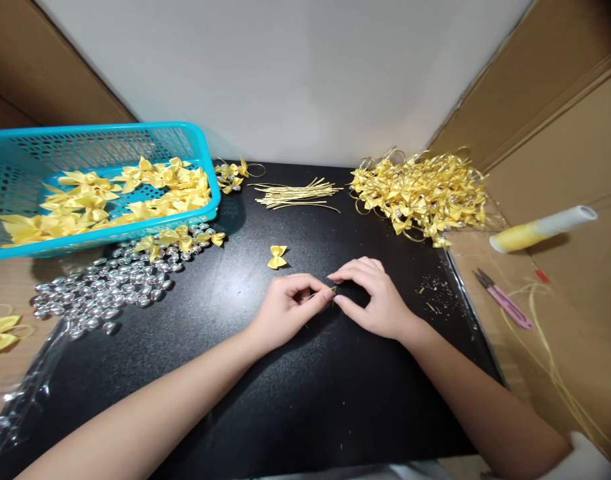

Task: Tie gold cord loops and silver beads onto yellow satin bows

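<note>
My left hand (291, 305) pinches a thin gold cord (332, 291) between thumb and forefinger, over the middle of the black table. Just right of it is my right hand (373, 298), its thumb and forefinger apart around the cord's end; nothing shows held in it. A single yellow bow (277, 257) lies on the table just beyond my left hand. Farther back rests a bundle of cut gold cords (298, 193).
At the left, a blue basket (211, 177) holds yellow bows, with silver beads (120, 287) before it. A heap of finished bows with cord loops (423, 193) lies back right. Pink snips (508, 305) and a yellow-white roll (540, 230) are on the right.
</note>
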Demonstrator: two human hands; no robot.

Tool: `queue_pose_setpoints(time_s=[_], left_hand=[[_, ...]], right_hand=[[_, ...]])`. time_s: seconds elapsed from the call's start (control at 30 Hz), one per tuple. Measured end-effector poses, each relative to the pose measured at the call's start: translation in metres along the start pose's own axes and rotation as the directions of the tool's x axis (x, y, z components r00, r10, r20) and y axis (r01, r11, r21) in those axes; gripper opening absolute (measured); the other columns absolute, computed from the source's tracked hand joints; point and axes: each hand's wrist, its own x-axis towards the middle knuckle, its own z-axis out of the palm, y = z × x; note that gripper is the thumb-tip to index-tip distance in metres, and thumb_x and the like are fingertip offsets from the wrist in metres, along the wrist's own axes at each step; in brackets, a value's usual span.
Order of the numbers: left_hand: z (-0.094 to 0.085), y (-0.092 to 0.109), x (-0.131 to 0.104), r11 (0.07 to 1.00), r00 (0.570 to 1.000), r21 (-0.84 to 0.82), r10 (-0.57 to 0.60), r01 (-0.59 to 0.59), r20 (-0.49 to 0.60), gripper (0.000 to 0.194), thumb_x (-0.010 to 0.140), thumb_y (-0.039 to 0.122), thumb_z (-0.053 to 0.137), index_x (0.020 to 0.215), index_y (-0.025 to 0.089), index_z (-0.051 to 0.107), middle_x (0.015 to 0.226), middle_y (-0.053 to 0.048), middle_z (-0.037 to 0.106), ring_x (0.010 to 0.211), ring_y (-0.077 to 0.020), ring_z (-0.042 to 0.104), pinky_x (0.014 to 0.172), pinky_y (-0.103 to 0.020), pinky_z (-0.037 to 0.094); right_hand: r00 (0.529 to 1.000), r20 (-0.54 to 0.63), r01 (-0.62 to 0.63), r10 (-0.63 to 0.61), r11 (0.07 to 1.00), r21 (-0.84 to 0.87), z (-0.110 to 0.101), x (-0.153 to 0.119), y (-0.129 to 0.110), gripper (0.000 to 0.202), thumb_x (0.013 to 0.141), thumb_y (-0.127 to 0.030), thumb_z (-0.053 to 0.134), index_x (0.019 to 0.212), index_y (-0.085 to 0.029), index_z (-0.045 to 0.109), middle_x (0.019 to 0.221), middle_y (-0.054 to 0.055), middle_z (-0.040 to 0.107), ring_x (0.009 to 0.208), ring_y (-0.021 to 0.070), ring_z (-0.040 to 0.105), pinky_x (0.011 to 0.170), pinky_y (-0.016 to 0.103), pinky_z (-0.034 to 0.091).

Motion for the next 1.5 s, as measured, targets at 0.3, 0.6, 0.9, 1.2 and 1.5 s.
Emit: queue_pose_setpoints(time_s=[0.3, 0.6, 0.9, 1.2, 1.5], left_hand=[[-0.004, -0.003, 0.001, 0.951, 0.996, -0.306, -0.064, 0.043, -0.057, 0.016, 0.08, 0.031, 0.071, 0.073, 0.017, 0.077, 0.075, -0.005, 0.077, 0.071, -0.0151, 0.068, 0.07, -0.025, 0.053], [0.003, 0.0, 0.0, 0.997, 0.991, -0.065, 0.041, -0.049, -0.126, 0.011, 0.08, 0.024, 0.07, 0.081, 0.018, 0.079, 0.083, -0.007, 0.079, 0.073, -0.0181, 0.071, 0.065, -0.026, 0.056], [0.005, -0.003, -0.002, 0.982, 0.99, 0.145, 0.128, -0.119, -0.054, 0.012, 0.084, 0.025, 0.068, 0.081, 0.018, 0.078, 0.079, -0.005, 0.077, 0.063, -0.0141, 0.066, 0.059, -0.024, 0.049], [0.002, -0.003, -0.003, 0.996, 1.0, 0.085, 0.003, -0.002, -0.012, 0.023, 0.083, 0.034, 0.066, 0.074, 0.014, 0.073, 0.056, 0.0, 0.062, 0.047, -0.0082, 0.042, 0.047, -0.022, 0.032], [0.0, -0.003, -0.002, 0.993, 0.994, -0.055, -0.105, 0.104, -0.02, 0.027, 0.08, 0.039, 0.067, 0.074, 0.013, 0.071, 0.054, 0.001, 0.056, 0.048, -0.0079, 0.039, 0.047, -0.022, 0.028]], right_hand=[[1.0, 0.0, 0.005, -0.005, 0.999, -0.038, 0.008, -0.001, -0.004, 0.014, 0.09, -0.019, 0.059, 0.077, -0.022, 0.065, 0.077, -0.001, 0.07, 0.078, 0.0157, 0.06, 0.081, 0.037, 0.034], [0.972, -0.127, 0.149, -0.197, 0.938, -0.314, 0.006, -0.003, -0.013, 0.014, 0.086, -0.018, 0.056, 0.073, -0.022, 0.061, 0.07, -0.001, 0.067, 0.075, 0.0179, 0.055, 0.08, 0.039, 0.034], [0.963, -0.041, 0.215, -0.265, 0.855, -0.472, 0.004, -0.004, -0.01, 0.013, 0.093, -0.02, 0.053, 0.084, -0.021, 0.061, 0.082, 0.002, 0.07, 0.084, 0.0204, 0.054, 0.084, 0.041, 0.029], [0.996, -0.089, 0.02, -0.022, 0.999, -0.027, 0.004, -0.001, -0.008, 0.005, 0.088, -0.023, 0.061, 0.092, -0.022, 0.06, 0.089, 0.004, 0.066, 0.09, 0.0211, 0.054, 0.08, 0.037, 0.041], [1.0, 0.025, -0.009, 0.004, 0.982, 0.19, 0.008, 0.002, -0.003, 0.011, 0.089, -0.019, 0.063, 0.082, -0.022, 0.055, 0.086, 0.002, 0.064, 0.09, 0.0187, 0.053, 0.083, 0.035, 0.042]])
